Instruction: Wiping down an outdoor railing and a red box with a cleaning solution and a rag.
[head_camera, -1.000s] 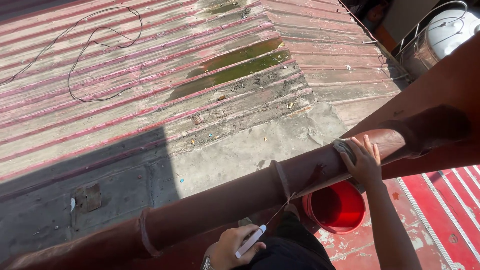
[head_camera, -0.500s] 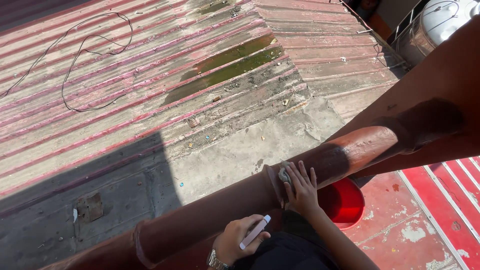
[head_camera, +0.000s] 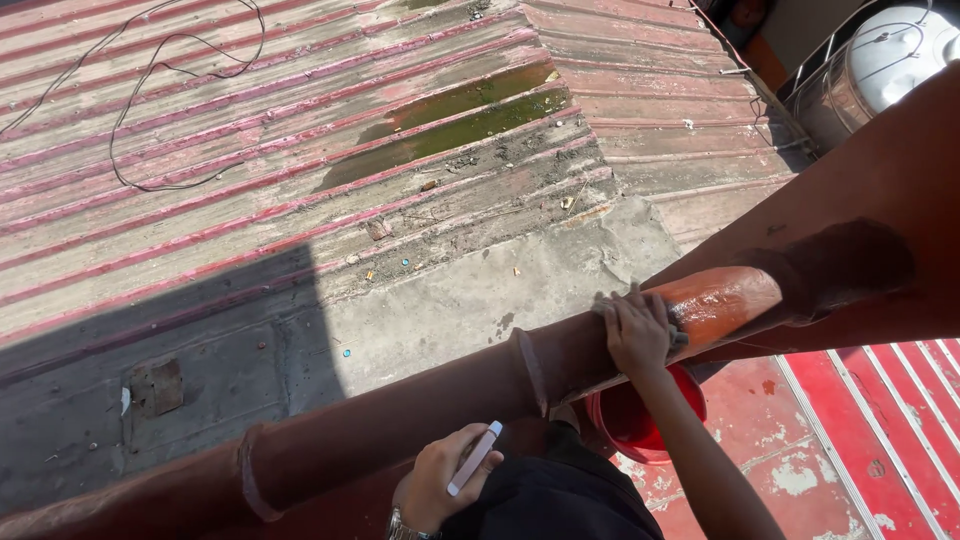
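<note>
Black cable (head_camera: 150, 120) on corrugated roof (head_camera: 300, 200)

right hand (head_camera: 637, 335) slid back up the red-brown pipe (head_camera: 420, 410) from near the collar joint (head_camera: 530, 372) toward the glossy wet orange stretch (head_camera: 715, 300), uncovering more of the red bucket (head_camera: 640, 420) below.

right hand (head_camera: 636, 333): pressing grey cloth (head_camera: 672, 330) on red-brown pipe (head_camera: 420, 400), wet patch at 3 o'clock | left hand (head_camera: 440, 482): at 6 o'clock, fingers around white handle (head_camera: 474, 458) | red bucket (head_camera: 640, 420): below pipe | corrugated roof (head_camera: 300, 120): 12 o'clock, black cable (head_camera: 150, 90)
</note>
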